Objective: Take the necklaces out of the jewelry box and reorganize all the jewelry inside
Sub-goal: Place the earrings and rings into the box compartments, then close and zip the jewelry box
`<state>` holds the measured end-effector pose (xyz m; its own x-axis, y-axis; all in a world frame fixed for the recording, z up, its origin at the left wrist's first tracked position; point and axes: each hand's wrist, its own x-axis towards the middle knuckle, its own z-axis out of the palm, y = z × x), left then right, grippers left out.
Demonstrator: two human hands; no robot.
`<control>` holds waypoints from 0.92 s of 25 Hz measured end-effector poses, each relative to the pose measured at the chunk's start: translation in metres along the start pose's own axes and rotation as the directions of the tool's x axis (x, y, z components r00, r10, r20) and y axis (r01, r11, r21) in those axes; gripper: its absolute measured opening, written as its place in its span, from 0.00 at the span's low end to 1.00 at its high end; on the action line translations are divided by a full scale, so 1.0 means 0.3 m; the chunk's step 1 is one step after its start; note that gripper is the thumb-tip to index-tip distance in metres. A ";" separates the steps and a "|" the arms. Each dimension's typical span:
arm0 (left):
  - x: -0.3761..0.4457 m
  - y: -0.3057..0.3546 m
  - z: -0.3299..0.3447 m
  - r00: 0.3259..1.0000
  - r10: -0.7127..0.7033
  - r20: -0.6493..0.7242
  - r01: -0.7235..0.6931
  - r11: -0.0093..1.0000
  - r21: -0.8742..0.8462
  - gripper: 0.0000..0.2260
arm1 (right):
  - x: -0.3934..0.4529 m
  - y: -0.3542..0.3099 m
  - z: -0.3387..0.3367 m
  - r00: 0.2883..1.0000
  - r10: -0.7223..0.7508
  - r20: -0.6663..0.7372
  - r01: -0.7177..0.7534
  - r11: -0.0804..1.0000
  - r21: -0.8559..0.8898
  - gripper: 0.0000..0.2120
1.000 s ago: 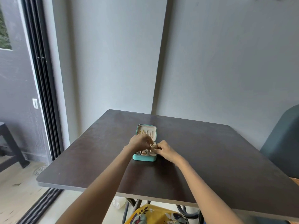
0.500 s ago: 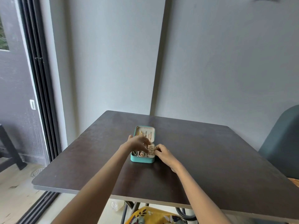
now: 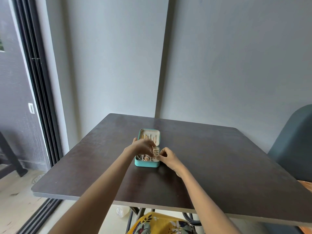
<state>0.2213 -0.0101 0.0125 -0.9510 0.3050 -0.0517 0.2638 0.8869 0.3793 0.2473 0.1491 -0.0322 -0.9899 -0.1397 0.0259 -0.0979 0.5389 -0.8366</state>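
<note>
A small teal jewelry box (image 3: 146, 164) lies open in the middle of a dark table (image 3: 219, 157). Its lid (image 3: 149, 131) lies flat behind it, with gold necklaces (image 3: 149, 137) hanging on the cream lining. Small gold pieces (image 3: 146, 158) fill the front compartments. My left hand (image 3: 143, 146) hovers over the box's middle with its fingers curled down into the tray, pinching a small gold piece. My right hand (image 3: 167, 157) is at the box's right edge, its fingertips pinching something small at the rim; what it holds is too small to make out.
A dark teal chair back (image 3: 293, 142) stands at the table's right side. Grey walls close off the table's far side. A sliding door frame (image 3: 38, 98) runs down the left. Yellow floral fabric (image 3: 158, 223) shows below the table's near edge.
The camera view shifted slightly. Both hands stay at the box; my left hand has reached a little further over the tray and my right hand has edged closer to the box's right rim.
</note>
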 end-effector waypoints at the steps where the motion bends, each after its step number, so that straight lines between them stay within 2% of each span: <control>1: -0.003 0.003 -0.001 1.000 -0.002 0.001 0.002 1.000 0.009 0.21 | -0.002 -0.001 -0.001 1.000 0.004 -0.003 -0.004 1.000 -0.003 0.10; 6: -0.006 0.007 0.003 1.000 -0.003 -0.027 0.004 1.000 0.022 0.21 | 0.000 0.003 -0.002 1.000 0.016 -0.009 -0.016 0.999 0.037 0.07; 9: -0.004 -0.011 0.002 0.997 0.007 -0.076 -0.010 0.999 -0.038 0.17 | 0.012 0.003 -0.005 0.997 0.032 -0.073 -0.023 0.993 0.116 0.04; 11: 0.007 -0.036 0.005 0.968 -0.024 -0.250 -0.001 0.995 -0.103 0.14 | 0.031 0.007 -0.008 0.989 0.058 -0.136 -0.032 0.982 0.185 0.07; 13: 0.023 -0.080 0.022 0.877 -0.161 -0.453 0.056 0.970 -0.236 0.14 | 0.056 0.015 -0.008 0.980 0.077 -0.182 -0.039 0.979 0.201 0.12; 14: 0.030 -0.106 0.036 0.835 -0.259 -0.486 0.081 0.931 -0.356 0.16 | 0.072 0.023 -0.006 0.977 0.075 -0.200 -0.038 0.982 0.182 0.13; 15: 0.038 -0.130 0.052 0.817 -0.350 -0.458 0.102 0.870 -0.483 0.17 | 0.087 0.029 -0.003 0.976 0.069 -0.207 -0.037 0.987 0.154 0.15; 17: 0.055 -0.162 0.078 0.840 -0.435 -0.324 0.140 0.752 -0.645 0.18 | 0.122 0.036 0.007 0.981 0.057 -0.185 -0.038 0.994 0.100 0.16; 19: 0.074 -0.176 0.087 0.877 -0.413 -0.246 0.134 0.701 -0.701 0.15 | 0.155 0.041 0.016 0.987 0.047 -0.156 -0.037 0.997 0.063 0.18; 23: 0.098 -0.192 0.082 0.909 -0.371 -0.188 0.064 0.570 -0.819 0.12 | 0.220 0.064 0.008 0.985 0.036 -0.169 -0.023 0.997 0.078 0.17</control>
<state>0.1822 -0.0438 -0.0334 -0.9930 -0.1174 -0.0141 -0.0423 0.2410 0.9696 0.1804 0.1481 -0.0480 -0.9958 0.0225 0.0883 -0.0671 0.4751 -0.8774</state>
